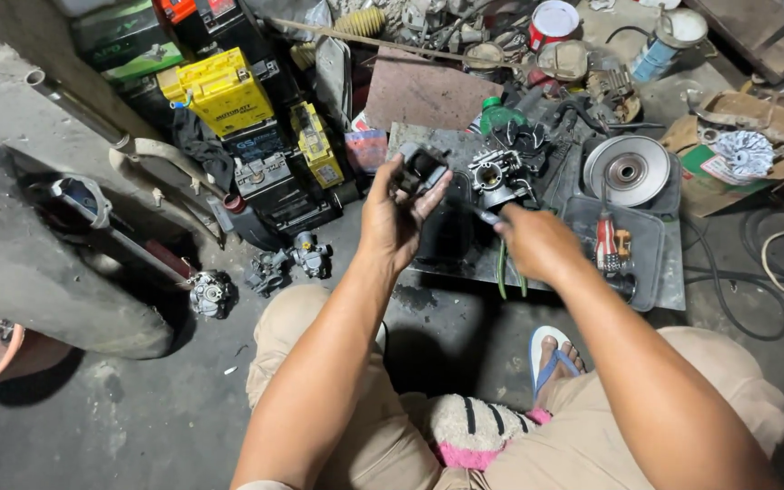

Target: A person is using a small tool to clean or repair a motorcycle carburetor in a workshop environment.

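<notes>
Small dark metal part (421, 168) is up in the left hand (392, 218), fingers curled round it w/ thumb on the near side, held above the far-left corner of a metal tray (673, 281) on the floor. Right hand (537, 240) is closed on a thin tool (481, 211), tip pointing left at the part; can't tell if it touches. Green wires (502, 272) hang under the right hand.

Just far of the hands: carburetor (494, 174) and a green bottle (499, 115). Right of that, a round pulley disc (628, 170) on a black tray (651, 245), red screwdriver (605, 243) near it. Far left: yellow battery (221, 91) on stacked dark batteries. Left, near: two more carb bodies (288, 263) on the concrete. Near right, foot in a blue sandal (553, 358). Far: red can (552, 22).
</notes>
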